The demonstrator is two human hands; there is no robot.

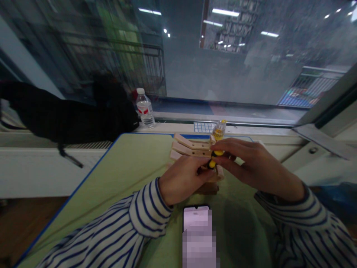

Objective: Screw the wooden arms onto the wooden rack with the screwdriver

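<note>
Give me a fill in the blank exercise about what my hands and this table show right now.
1. The right hand pinches a small tool coloured black and ____.
2. The left hand steadies the wooden slat assembly on a table topped in ____.
3. A phone lies near the striped sleeves, screen facing ____.
4. The water bottle on the sill stands ____.
Missing words: yellow; green; up; upright.
</note>
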